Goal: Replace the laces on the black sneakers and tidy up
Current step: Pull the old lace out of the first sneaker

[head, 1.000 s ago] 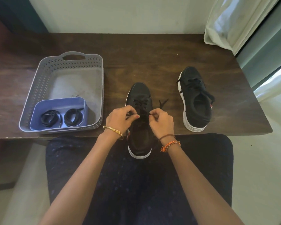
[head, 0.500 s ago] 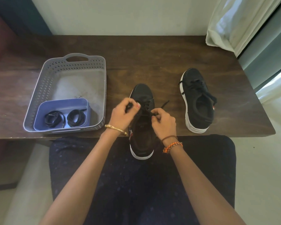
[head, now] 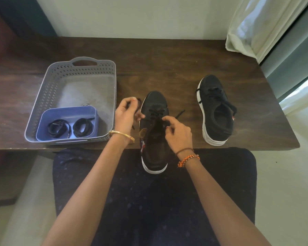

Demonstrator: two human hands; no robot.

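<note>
The near sneaker [head: 154, 132] lies toe-away, half off the counter [head: 167, 68] edge, its lace [head: 156, 112] running crosswise between the left hand [head: 125, 115], pinching one end off to the left, and the right hand [head: 178, 131], pinching at the eyelets.

No text, label, brand or number can be read anywhere; the sneaker's [head: 154, 132] small tag is too blurred.
</note>
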